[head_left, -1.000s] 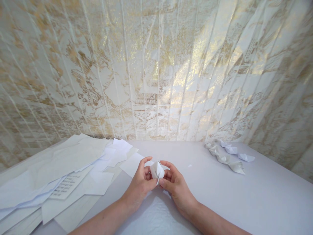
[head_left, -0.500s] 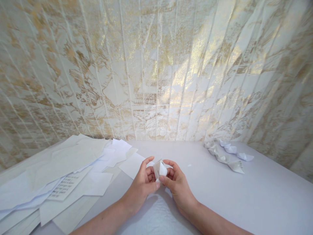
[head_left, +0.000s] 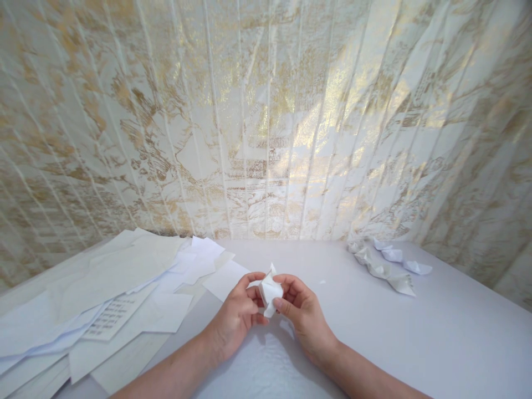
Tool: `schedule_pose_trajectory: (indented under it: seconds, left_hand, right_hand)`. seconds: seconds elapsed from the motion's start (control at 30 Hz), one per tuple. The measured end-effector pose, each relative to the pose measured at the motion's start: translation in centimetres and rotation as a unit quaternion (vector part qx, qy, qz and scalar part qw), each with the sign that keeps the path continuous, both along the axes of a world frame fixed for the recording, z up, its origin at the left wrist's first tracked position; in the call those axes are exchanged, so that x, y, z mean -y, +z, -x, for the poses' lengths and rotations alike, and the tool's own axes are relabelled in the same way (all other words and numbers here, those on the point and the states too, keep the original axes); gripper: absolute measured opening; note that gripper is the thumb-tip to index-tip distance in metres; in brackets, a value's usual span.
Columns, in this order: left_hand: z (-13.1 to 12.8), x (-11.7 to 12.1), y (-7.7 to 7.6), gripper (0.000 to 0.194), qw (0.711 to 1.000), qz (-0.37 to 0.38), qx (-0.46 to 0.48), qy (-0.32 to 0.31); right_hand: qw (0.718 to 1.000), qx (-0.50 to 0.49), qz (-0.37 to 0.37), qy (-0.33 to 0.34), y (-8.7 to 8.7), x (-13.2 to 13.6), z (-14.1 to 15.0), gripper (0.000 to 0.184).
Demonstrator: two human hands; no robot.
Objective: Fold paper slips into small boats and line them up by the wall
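A small folded white paper boat (head_left: 270, 292) is held up between my two hands, above the middle of the table. Its pointed ends face up and down, and its body looks partly spread. My left hand (head_left: 238, 310) grips its left side with fingers curled behind it. From the right, my right hand (head_left: 302, 311) pinches it, the thumb on the near face and the other fingers at the upper edge and behind. Parts of the paper are hidden by my fingers.
Loose white paper sheets (head_left: 137, 266) lie heaped on the left of the white table (head_left: 374, 343). One printed sheet (head_left: 112, 316) shows among them. Several folded paper boats (head_left: 391, 255) sit at the back right. A patterned curtain (head_left: 266, 122) hangs behind the table.
The paper boat has been turned and opened out, and its pointed ends now stick out at top and bottom. My left thumb has shifted away from its lower end.
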State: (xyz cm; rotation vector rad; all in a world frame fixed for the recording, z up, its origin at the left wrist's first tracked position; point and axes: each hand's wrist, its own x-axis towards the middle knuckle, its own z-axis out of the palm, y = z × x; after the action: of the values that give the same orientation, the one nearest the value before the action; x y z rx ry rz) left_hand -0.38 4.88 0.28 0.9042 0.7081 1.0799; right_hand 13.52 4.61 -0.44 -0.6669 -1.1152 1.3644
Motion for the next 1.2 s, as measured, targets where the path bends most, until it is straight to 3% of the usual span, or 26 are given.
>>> schedule_pose_trajectory:
  seconds: [0.1, 0.27, 0.73, 1.03, 1.2]
  left_hand:
    - [0.4, -0.3, 0.3, 0.021, 1.0, 0.017, -0.011, 0.001]
    - [0.9, -0.7, 0.5, 0.013, 0.998, 0.015, -0.062, 0.015]
    - [0.8, -0.6, 1.5, 0.01, 0.989, -0.019, -0.124, 0.073]
    - [0.9, -0.4, 2.0, 0.009, 0.981, -0.059, -0.172, 0.075]
    - [0.9, -0.5, 2.2, 0.008, 0.978, -0.062, -0.185, 0.068]
  right_hand:
    - [0.999, 0.035, -0.028, 0.016, -0.2, 0.0, -0.1, 0.025]
    - [0.989, 0.114, -0.069, 0.071, -0.7, 0.3, -0.2, 0.039]
    - [0.958, 0.253, -0.118, 0.067, -0.4, 0.7, -0.4, 0.061]
    - [0.9, 0.369, -0.227, 0.053, 0.1, 1.0, -1.0, 0.065]
    - [0.89, 0.386, -0.237, 0.057, 0.6, 1.1, -1.0, 0.057]
